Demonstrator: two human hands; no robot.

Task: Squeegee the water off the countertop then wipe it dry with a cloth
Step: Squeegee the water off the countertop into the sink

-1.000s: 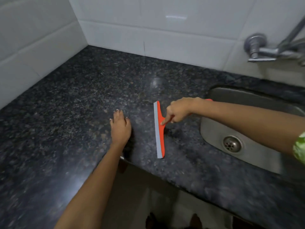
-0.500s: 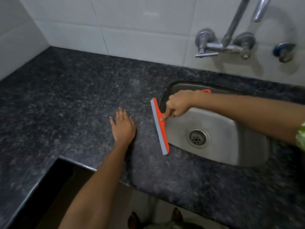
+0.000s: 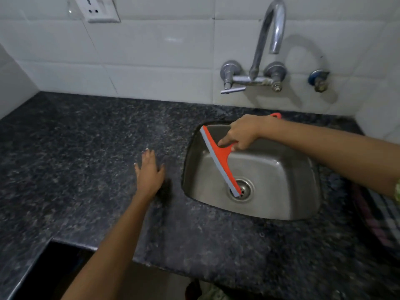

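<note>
An orange squeegee [image 3: 221,158] with a grey rubber blade hangs over the steel sink [image 3: 281,180], its blade slanting from the sink's back left rim down toward the drain. My right hand [image 3: 243,133] grips its handle, index finger stretched along it. My left hand [image 3: 149,172] rests flat, fingers apart, on the black speckled granite countertop [image 3: 86,159] just left of the sink. A striped cloth [image 3: 376,215] lies on the counter at the right edge, partly hidden under my right forearm.
A wall-mounted tap [image 3: 259,61] curves over the sink's back edge. A second valve [image 3: 318,80] sits to its right and a power socket [image 3: 100,9] at upper left. White tiled walls close the back and left. The counter's front edge has a recess at lower left.
My right hand has drawn the squeegee to the right, off the countertop and over the sink basin. My left hand stayed flat on the counter. The view swung right and up.
</note>
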